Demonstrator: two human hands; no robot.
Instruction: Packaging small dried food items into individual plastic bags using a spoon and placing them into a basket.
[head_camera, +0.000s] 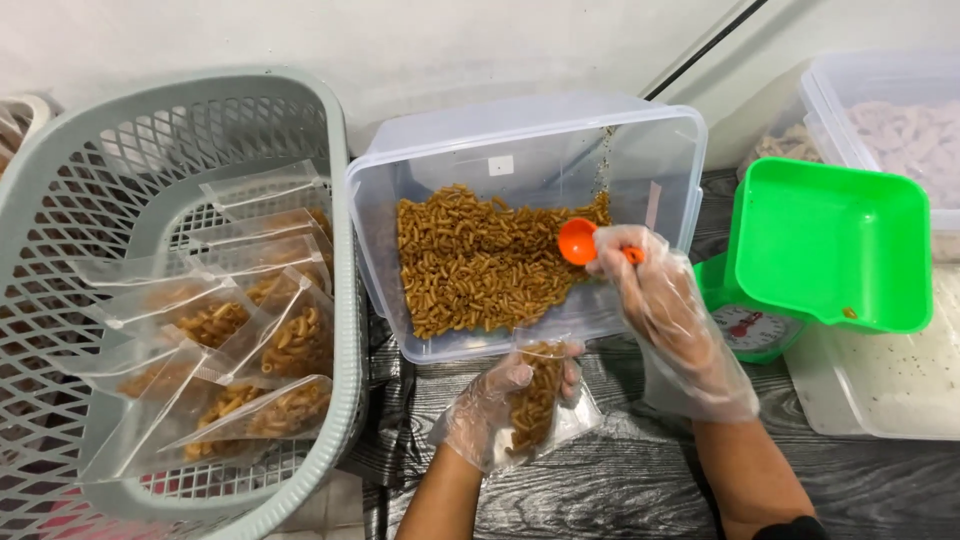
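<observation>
My left hand (490, 405), in a thin clear glove, holds a small clear pouch (545, 400) partly filled with brown curled snack pieces, just in front of a clear plastic tub (520, 140). Inside the tub lies a heap of the same brown pieces (480, 265). My right hand (665, 310), also gloved, grips an orange scoop (580, 241) held over the right side of the tub, above the pouch.
A grey lattice basket (120, 150) on the left holds several filled clear pouches (250, 340). At the right stands a green kitchen scale with a green tray (830, 245). Further clear containers (890, 110) sit behind it. The table top (620, 470) is dark wood-grain.
</observation>
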